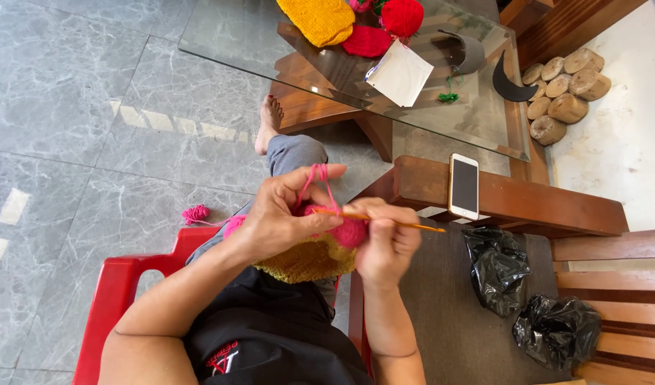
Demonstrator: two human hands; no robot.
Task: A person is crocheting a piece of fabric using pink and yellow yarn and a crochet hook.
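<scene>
A seated person's left hand (281, 214) pinches a fuzzy pink-and-mustard knitted piece (320, 249) with pink yarn (315, 182) looped over one finger, while the right hand (384, 239) grips one slim orange crochet hook (384, 221). Two crumpled black plastic bags (499, 267) lie right of the hands.

home living rm: glass coffee table (220, 36), marble floor (70, 107)
</scene>
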